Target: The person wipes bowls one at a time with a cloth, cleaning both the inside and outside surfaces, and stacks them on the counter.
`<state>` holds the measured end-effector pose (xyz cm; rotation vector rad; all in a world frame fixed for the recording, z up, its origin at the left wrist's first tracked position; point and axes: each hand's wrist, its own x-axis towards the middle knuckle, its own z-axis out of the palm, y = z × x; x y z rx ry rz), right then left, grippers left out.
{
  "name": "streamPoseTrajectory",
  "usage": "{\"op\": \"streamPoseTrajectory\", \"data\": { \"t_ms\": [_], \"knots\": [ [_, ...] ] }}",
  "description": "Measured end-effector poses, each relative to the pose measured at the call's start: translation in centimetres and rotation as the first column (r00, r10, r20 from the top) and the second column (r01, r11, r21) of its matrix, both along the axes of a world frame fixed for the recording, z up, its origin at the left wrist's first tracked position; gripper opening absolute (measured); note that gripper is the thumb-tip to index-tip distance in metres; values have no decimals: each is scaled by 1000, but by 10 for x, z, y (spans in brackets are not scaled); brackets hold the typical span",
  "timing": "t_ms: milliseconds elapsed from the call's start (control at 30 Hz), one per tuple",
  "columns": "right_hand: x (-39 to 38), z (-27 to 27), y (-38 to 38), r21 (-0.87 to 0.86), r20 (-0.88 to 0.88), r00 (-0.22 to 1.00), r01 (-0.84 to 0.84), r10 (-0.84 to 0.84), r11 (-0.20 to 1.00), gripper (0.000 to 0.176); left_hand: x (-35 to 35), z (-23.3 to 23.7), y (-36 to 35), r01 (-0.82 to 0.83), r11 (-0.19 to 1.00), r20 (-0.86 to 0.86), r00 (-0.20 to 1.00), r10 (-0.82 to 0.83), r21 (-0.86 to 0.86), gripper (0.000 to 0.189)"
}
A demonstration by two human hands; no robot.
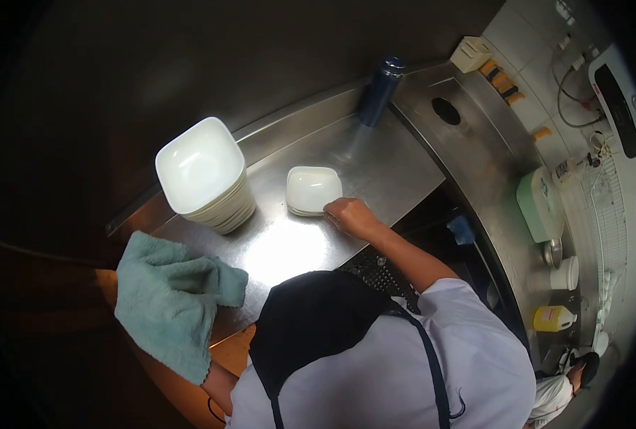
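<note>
At the corner of a short stack of small white square bowls [314, 187], my right hand [351, 217] has its fingers closed on the rim. A teal cloth [166, 304] hangs over my left hand and hides its fingers; only the left forearm [220, 385] shows below it. Behind the cloth stands a tall stack of larger white square bowls [202, 168], the top one open upward. Both stacks rest on the steel counter [275, 161].
A dark blue bottle [379, 95] stands at the counter's back edge. To the right are a steel sink surface [468, 154], a blue cloth [461, 230], a green container [539, 206] and a yellow jug [552, 318]. Another person [562, 392] is at the lower right.
</note>
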<state>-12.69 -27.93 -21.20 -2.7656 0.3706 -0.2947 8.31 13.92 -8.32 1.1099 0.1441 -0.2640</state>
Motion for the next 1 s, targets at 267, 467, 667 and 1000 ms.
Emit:
{"op": "streamPoseTrajectory", "data": {
  "t_ms": [267,467,667,1000],
  "knots": [
    [-81,74,-68,889,209,503,259,-838,377,16,-4,-7,6,-6,1000,-23,1000,6,26,50],
    [-199,133,-146,816,566,69,-188,-822,546,23,-11,-12,0,18,1000,-49,999,-17,4,50],
    [-103,224,16,541,517,588,339,-622,770,13,-25,-13,-13,71,997,-67,995,-73,-41,50],
    [48,237,149,-181,359,636,-671,683,719,16,-34,-15,-15,98,988,-46,993,-104,-119,51]
  ]
}}
